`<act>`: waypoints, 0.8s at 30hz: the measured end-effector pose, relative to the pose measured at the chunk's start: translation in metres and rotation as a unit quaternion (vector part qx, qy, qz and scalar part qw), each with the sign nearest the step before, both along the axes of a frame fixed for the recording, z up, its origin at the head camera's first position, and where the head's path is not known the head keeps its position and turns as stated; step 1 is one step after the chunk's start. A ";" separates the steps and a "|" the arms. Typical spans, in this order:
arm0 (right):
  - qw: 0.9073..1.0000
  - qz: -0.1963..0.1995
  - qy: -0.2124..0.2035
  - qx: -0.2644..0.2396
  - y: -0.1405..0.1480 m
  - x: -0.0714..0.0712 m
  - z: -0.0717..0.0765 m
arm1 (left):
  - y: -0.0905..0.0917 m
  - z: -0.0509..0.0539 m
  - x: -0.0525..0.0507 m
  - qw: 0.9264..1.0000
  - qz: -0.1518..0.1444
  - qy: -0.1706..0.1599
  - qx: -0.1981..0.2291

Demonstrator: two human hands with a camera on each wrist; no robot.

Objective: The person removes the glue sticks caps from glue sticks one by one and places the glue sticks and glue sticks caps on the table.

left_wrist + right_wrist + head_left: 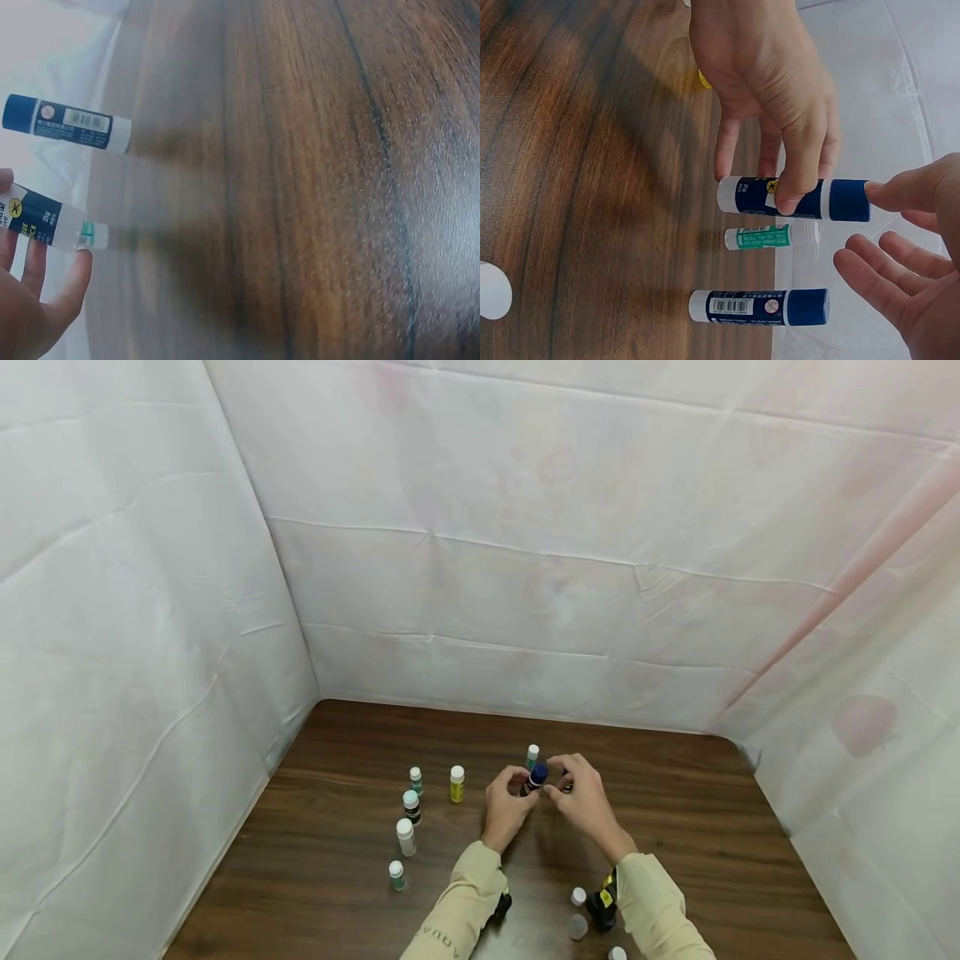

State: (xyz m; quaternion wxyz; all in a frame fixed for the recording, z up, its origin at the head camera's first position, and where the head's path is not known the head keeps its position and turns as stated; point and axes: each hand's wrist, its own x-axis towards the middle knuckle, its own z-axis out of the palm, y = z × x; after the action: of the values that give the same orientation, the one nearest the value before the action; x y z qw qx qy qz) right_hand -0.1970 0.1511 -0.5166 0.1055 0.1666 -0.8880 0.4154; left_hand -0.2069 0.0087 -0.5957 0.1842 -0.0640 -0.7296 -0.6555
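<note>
Left hand (506,806), gripping glue stick (812,208); right hand (587,802), fingers loosely spread, thumb at blue cap (850,200); risk: slipping grip, toppling green-labelled tube (761,238), far side.

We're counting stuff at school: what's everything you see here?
Held glue stick: 1, dark blue and white, in left hand
Second glue stick: 1, same colours, near right hand
Green tube: 1, green and white, beyond hands
Yellow tube: 1, yellow and white, left of hands
Capped containers: 4, green, dark or whitish, table's left
Small round things: 3, white or translucent, table's near side
Dark items: 2, black and yellow, by sleeves
Table: 1, brown, underneath
Sheeting: count unclear, whitish with pink, around table
Sleeves: 2, pale yellow, arms
Hands: 2, at held glue stick
</note>
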 end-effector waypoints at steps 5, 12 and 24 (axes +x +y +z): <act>1.000 0.010 -0.008 0.000 -0.003 -0.001 0.006 | -0.001 0.004 0.000 1.000 0.002 0.006 -0.020; 1.000 0.022 -0.010 0.003 -0.007 -0.003 0.009 | -0.004 0.011 0.003 0.999 -0.001 0.005 -0.047; 0.999 0.028 0.027 0.008 -0.013 -0.003 0.011 | -0.015 0.025 0.011 0.994 0.008 0.062 -0.094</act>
State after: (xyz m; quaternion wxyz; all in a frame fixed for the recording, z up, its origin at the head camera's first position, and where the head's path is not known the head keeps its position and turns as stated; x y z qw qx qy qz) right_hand -0.1997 0.1380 -0.5051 0.1168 0.2035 -0.8831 0.4063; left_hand -0.1956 -0.0063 -0.5711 0.2276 -0.1158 -0.7757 -0.5771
